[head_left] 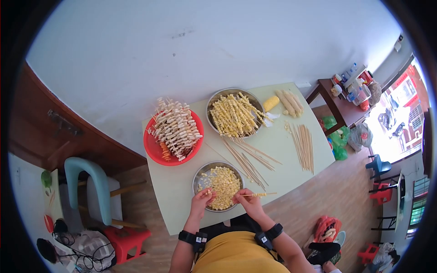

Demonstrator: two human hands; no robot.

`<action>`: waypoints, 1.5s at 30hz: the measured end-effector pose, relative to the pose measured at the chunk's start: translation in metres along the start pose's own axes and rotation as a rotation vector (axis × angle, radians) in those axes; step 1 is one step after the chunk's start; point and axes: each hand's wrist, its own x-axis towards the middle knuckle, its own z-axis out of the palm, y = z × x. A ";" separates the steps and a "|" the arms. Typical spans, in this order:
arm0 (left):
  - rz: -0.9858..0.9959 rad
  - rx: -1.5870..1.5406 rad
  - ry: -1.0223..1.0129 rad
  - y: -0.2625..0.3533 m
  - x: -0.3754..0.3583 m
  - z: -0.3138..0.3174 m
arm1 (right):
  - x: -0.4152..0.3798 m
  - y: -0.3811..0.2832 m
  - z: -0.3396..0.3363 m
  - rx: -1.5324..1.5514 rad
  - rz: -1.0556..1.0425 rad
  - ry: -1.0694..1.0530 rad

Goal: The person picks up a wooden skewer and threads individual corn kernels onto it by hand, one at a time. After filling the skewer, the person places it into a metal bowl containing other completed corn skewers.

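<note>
Over the near rim of a steel bowl (196,182) of loose corn kernels (224,184), my right hand (249,200) pinches a thin wooden skewer (271,193) with several kernels threaded on it. The skewer points to the right. My left hand (203,200) is at the bowl's left side, its fingertips closed on a small corn kernel. Behind, a second steel bowl (210,119) holds many skewers of threaded corn (234,113). Bare skewers (248,159) lie between the two bowls and to the right.
A red basin (146,148) with loaded white skewers (175,127) stands at the table's back left. Corn (271,103), stripped cobs (290,103) and more bare skewers (303,145) lie at the right. Part of a person (324,252) shows at the lower right.
</note>
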 end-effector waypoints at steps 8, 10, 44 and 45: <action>0.101 0.046 0.074 0.006 -0.008 0.004 | -0.008 -0.009 0.005 -0.042 -0.071 -0.019; 0.133 0.069 0.077 0.001 -0.006 0.000 | -0.008 -0.008 0.006 -0.061 -0.084 -0.011; 0.208 0.164 0.039 0.002 -0.009 0.000 | -0.010 -0.018 0.015 -0.308 -0.179 -0.041; 0.209 0.164 0.039 0.003 -0.009 0.002 | -0.009 -0.018 0.016 -0.308 -0.179 -0.041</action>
